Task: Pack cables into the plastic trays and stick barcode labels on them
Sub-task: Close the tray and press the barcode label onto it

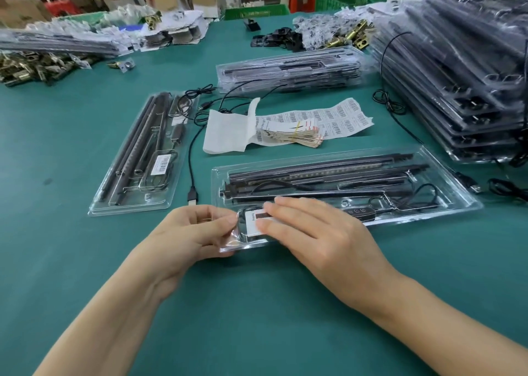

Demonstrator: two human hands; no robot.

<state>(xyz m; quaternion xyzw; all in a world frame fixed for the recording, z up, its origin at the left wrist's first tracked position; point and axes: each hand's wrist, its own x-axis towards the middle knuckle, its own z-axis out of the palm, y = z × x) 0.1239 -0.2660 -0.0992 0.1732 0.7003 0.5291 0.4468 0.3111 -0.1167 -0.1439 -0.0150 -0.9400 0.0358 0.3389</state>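
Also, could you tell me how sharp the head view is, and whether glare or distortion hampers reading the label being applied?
Head view: even, soft light, faint shadows; left hand motion-blurred, right hand sharper; label print too soft to read; pale glare streaks the clear tray; wide-angle bending curves the tray stack at right; green crates behind blurred.

Clear tray point(445, 183) is laid on the green counter point(257, 304), loaded with black bars and a cable. Its near left corner is pinched by the left grip point(185, 233). A white label point(253, 223) is pressed onto the tray's left end by the flat fingers of the right grip point(317, 233). A second tray point(98, 205), already labelled, is seen to the left. A barcode sheet point(343, 118) is noted behind.
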